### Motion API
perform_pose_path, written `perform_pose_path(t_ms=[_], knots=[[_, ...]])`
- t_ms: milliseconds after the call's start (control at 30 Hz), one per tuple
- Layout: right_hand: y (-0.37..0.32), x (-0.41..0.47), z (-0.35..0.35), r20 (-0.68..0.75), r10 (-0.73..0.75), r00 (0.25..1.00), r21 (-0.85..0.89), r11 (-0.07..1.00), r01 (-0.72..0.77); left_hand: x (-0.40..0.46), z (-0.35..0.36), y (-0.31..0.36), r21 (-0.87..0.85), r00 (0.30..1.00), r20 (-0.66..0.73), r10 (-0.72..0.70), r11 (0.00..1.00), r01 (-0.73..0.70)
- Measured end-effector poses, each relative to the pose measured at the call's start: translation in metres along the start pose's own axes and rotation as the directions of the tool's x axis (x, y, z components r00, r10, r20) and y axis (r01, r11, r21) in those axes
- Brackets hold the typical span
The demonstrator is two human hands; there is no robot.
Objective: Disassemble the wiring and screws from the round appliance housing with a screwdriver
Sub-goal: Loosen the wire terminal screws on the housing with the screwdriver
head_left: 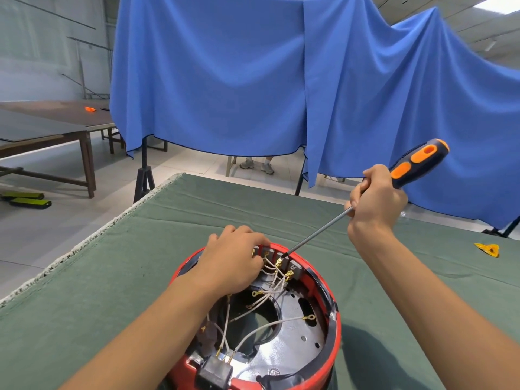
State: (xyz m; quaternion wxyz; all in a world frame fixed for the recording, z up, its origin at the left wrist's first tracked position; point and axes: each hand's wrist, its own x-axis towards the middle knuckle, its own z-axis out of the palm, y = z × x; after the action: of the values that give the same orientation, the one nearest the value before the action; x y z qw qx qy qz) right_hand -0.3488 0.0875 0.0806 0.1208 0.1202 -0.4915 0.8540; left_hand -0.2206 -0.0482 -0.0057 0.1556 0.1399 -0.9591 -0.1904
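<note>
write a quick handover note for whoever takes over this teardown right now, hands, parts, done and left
Left hand: rests on the far rim of the round red appliance housing, fingers at the white wires by the terminals.
Right hand: grips the orange and dark blue screwdriver; its tip sits at a brass terminal on the far inner wall.
Housing stands open on the green table cloth.
Done: several ring-terminal wire ends already lie loose inside.
Left: the connectors still on the far-wall terminals and those at the black plug block; remaining screws, which I cannot count from here.
</note>
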Motion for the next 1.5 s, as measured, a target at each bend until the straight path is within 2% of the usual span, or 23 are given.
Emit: perform_pose_path(t_ms=[300,767,1067,1133,1267,1500], knots=[[0.003,-0.002,0.003,0.013,0.0,1.0,-0.042,0.999,0.0,0.001,-0.001,0.001,0.006,1.0,-0.003,0.005,1.0,-0.005],[0.0,-0.007,0.007,0.083,-0.074,0.994,-0.08,0.994,0.081,0.0,-0.002,0.002,0.018,1.0,0.008,-0.002,1.0,0.001],[-0.001,-0.015,0.021,0.19,-0.147,0.971,-0.154,0.972,0.177,-0.001,-0.001,0.002,0.015,1.0,0.005,-0.001,1.0,0.001],[0.001,-0.01,0.022,0.16,-0.126,0.979,-0.178,0.972,0.154,0.0,-0.001,0.002,0.015,1.0,0.002,-0.001,1.0,0.001],[0.01,0.011,0.022,0.017,-0.01,1.0,-0.267,0.964,0.014,0.001,-0.001,0.0,0.016,1.0,0.0,0.0,1.0,0.0],[0.032,0.035,0.002,-0.236,0.149,0.96,-0.206,0.958,-0.199,0.003,0.001,-0.001,0.017,1.0,-0.01,-0.001,1.0,0.001]])
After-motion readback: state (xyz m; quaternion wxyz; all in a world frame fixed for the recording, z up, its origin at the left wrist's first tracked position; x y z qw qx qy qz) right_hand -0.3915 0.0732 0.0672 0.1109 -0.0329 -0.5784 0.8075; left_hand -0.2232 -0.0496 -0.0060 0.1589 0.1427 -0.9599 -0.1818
